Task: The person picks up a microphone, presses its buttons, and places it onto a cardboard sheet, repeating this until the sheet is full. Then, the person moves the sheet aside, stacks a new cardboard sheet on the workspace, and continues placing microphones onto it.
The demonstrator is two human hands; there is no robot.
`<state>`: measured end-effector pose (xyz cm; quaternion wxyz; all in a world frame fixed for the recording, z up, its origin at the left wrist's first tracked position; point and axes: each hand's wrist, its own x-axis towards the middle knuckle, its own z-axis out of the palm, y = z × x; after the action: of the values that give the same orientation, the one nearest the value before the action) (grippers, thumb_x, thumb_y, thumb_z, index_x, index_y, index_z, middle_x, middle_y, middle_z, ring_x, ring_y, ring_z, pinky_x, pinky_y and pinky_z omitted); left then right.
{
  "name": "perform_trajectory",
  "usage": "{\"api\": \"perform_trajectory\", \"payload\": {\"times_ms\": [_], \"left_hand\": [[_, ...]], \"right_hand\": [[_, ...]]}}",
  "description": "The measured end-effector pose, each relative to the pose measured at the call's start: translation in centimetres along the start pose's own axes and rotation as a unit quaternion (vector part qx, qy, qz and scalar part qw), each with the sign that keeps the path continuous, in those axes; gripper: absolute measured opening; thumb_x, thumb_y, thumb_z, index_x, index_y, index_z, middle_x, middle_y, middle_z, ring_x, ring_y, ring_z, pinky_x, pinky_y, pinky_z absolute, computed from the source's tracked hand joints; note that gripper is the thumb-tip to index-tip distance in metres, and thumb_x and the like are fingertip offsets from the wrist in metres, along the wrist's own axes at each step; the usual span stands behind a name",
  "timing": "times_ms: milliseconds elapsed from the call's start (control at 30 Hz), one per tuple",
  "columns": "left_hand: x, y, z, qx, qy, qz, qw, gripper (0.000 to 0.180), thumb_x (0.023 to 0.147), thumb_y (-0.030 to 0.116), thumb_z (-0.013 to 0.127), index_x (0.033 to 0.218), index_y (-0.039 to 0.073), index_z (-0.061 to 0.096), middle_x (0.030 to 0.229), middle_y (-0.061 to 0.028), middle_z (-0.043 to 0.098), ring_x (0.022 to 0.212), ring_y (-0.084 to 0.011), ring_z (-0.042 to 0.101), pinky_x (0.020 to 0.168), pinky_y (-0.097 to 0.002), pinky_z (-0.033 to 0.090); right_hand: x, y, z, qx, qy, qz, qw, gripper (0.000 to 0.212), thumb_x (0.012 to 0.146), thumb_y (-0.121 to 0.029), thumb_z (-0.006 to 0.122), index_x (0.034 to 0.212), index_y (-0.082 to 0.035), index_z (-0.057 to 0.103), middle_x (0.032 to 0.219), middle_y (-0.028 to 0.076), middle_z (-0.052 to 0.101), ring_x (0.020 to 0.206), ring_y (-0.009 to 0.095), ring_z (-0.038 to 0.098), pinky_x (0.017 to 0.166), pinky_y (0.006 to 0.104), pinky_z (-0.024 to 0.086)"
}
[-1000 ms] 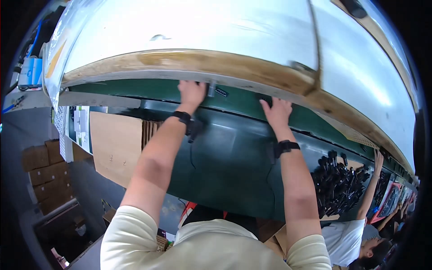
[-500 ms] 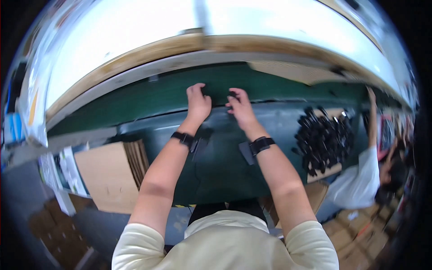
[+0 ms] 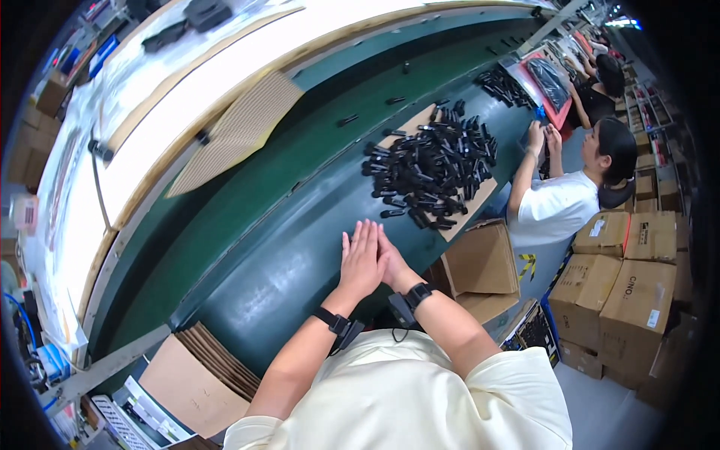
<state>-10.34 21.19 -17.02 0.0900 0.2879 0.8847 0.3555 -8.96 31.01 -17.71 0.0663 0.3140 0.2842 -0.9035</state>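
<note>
My left hand point(image 3: 361, 262) and my right hand point(image 3: 395, 264) are brought together over the near edge of the green work table point(image 3: 262, 300). Their fingers are stretched out, with the palms facing each other and touching. Nothing shows between them, though the inner sides are hidden. Just beyond my fingertips, to the right, lies a big heap of short black tube-like pieces point(image 3: 427, 165) with shiny lighter bands. A sheet of brown cardboard point(image 3: 474, 206) lies beneath the heap.
A green conveyor belt point(image 3: 315, 146) runs behind the table with a few black pieces on it. Stacked cardboard sheets point(image 3: 199, 386) stand at lower left. An open carton point(image 3: 484, 259) sits right of me. A co-worker in a white shirt point(image 3: 559, 206) works farther right, near stacked cartons point(image 3: 630, 300).
My view has swung to the right. My hands, apart over the belt before with a small dark thing at the right fingers, have come back and together.
</note>
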Motion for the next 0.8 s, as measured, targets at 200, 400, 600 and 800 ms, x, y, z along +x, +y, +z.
{"api": "perform_trajectory", "payload": {"times_ms": [200,400,600,800], "left_hand": [[3.0,2.0,3.1,-0.088,0.000,-0.023,0.996,0.066,0.096,0.026,0.054,0.149,-0.002,0.027,0.152,-0.0249,0.032,0.145,-0.0398,0.024,0.117,-0.0519,0.018],[3.9,-0.8,6.5,0.021,0.020,-0.118,0.993,0.068,0.095,0.030,0.056,0.149,0.000,0.028,0.153,-0.0269,0.029,0.146,-0.0412,0.021,0.117,-0.0557,0.016],[3.8,-1.5,9.1,0.193,-0.042,-0.182,0.963,0.072,0.094,0.032,0.057,0.151,0.002,0.024,0.157,-0.0265,0.017,0.148,-0.0426,0.011,0.115,-0.0608,0.015],[3.6,-1.9,10.1,0.262,-0.111,-0.233,0.930,0.084,0.091,0.039,0.061,0.153,0.002,0.018,0.159,-0.0259,0.008,0.148,-0.0437,0.005,0.113,-0.0655,0.014]], "right_hand": [[0.8,-9.0,-8.1,-0.054,0.038,-0.016,0.998,0.049,0.102,-0.051,0.040,0.129,-0.013,0.053,0.104,0.003,0.066,0.079,0.015,0.062,0.064,0.0304,0.053],[6.1,-23.5,-9.3,-0.327,0.103,-0.261,0.902,0.037,0.100,-0.038,0.052,0.126,-0.012,0.056,0.098,0.004,0.065,0.079,0.012,0.061,0.063,0.0296,0.051],[11.4,-28.7,-14.0,-0.611,0.199,-0.444,0.624,0.038,0.095,-0.026,0.059,0.128,-0.006,0.056,0.118,0.018,0.063,0.114,0.032,0.059,0.098,0.0396,0.046],[6.8,-29.7,-18.8,-0.654,0.140,-0.502,0.548,0.033,0.092,-0.019,0.062,0.122,-0.006,0.059,0.119,0.019,0.062,0.113,0.038,0.058,0.097,0.0397,0.046]]}}
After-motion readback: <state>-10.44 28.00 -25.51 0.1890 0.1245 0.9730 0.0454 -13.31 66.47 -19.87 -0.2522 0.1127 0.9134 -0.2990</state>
